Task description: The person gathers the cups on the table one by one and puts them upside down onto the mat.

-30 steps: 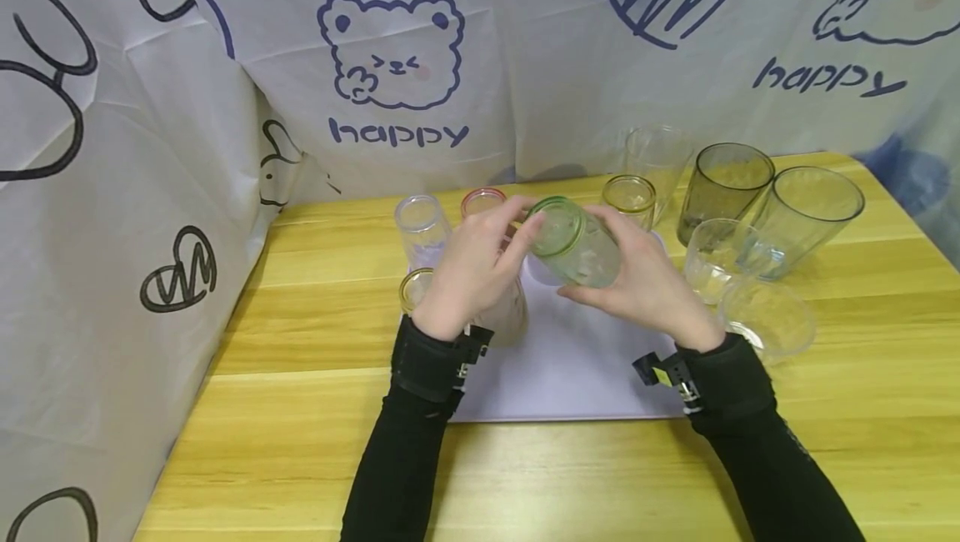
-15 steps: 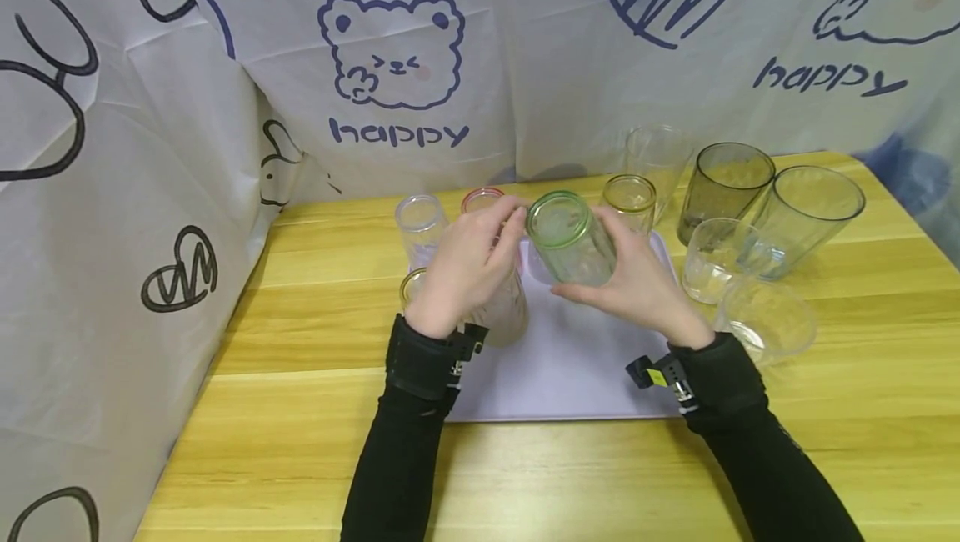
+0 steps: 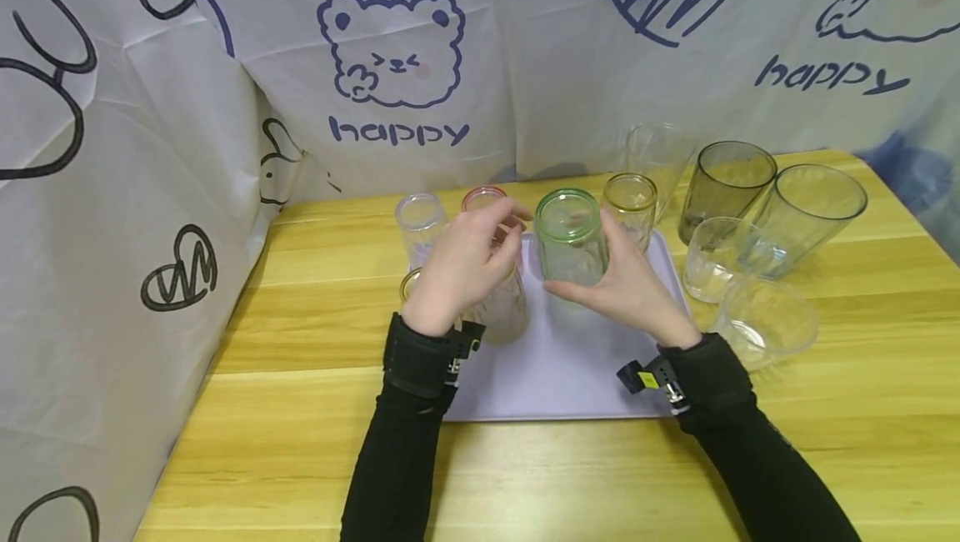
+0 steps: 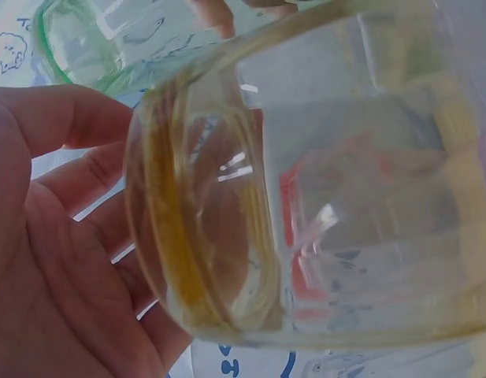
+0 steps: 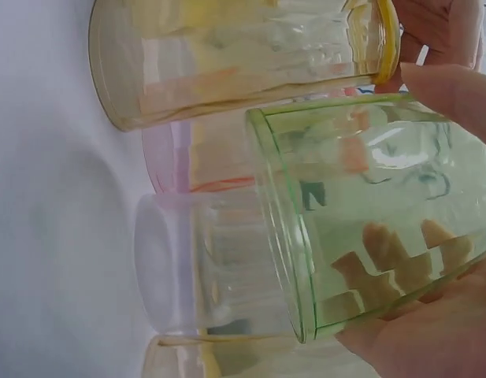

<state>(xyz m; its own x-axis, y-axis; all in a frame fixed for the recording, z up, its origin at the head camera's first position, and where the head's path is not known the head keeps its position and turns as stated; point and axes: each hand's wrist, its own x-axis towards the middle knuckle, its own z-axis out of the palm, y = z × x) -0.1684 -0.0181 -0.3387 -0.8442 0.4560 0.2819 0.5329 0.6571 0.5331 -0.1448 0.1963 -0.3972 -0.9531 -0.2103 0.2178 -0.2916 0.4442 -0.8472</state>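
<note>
My right hand [image 3: 633, 288] grips a green-tinted glass [image 3: 572, 254] round its side, thumb in front. The glass is upside down, its green-ringed base up, and slightly tilted. In the right wrist view its rim [image 5: 283, 228] hangs above the lilac tray [image 3: 562, 383]. My left hand [image 3: 465, 263] is just left of the green glass, fingers loosely bent and apart from it. An amber-tinted glass [image 4: 345, 197] stands upside down by the left palm, and in the head view its side [image 3: 506, 313] shows beneath that hand. The left hand hides part of another amber-ringed glass [image 3: 411, 282].
On the tray's far side stand an upturned clear glass [image 3: 420, 221], a red-ringed glass [image 3: 483, 196] and a yellow-ringed glass [image 3: 630, 200]. Several larger glasses, including a smoky grey one [image 3: 723, 188], stand on the wooden table [image 3: 300, 409] to the right. A printed cloth [image 3: 525, 50] hangs behind.
The right hand has turned the green glass from a strong tilt to nearly upright and lowered it towards the tray. The left fingers have come away from its base.
</note>
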